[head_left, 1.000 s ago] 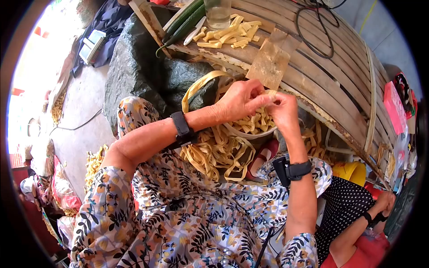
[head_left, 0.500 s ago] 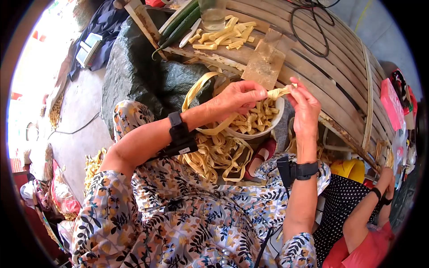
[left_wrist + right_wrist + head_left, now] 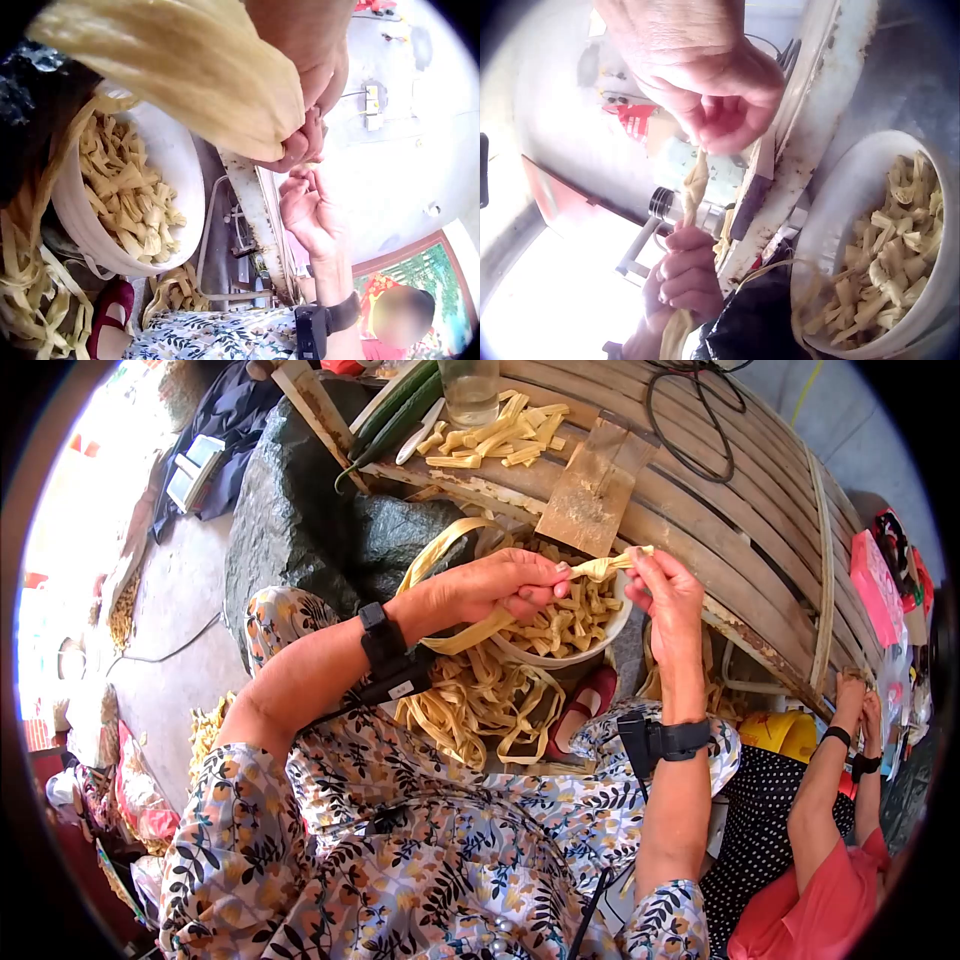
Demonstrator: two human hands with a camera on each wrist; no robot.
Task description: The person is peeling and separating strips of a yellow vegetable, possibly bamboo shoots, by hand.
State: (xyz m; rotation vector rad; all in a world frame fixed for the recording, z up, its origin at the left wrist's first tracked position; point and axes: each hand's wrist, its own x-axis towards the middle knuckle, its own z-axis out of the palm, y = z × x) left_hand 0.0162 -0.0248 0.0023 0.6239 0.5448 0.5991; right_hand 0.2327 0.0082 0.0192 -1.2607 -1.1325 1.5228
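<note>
My left hand [image 3: 495,582] pinches one side of a pale yellow flat strip that looks like tofu skin, and my right hand [image 3: 668,595] pinches its short end. Between them a twisted knot [image 3: 600,567] is stretched above a white bucket [image 3: 622,622]. From my left hand the long strip [image 3: 187,82] trails back in a wide loop. Many short knotted pieces [image 3: 127,187] lie in the bucket. In the right wrist view the knot [image 3: 695,184] hangs between my right thumb and fingers and my curled left fingers [image 3: 686,259].
A slatted bench [image 3: 730,550] ahead carries a wooden board [image 3: 590,505], more yellow pieces [image 3: 500,435], a glass [image 3: 470,395], cucumbers [image 3: 395,420] and a black cable [image 3: 690,435]. Loose strips [image 3: 480,705] lie below the bucket. Another person [image 3: 820,880] sits at the right.
My hands have moved apart from close together, drawing the knot out between them. My right hand went rightward; the other person's hands moved up toward the bench edge.
</note>
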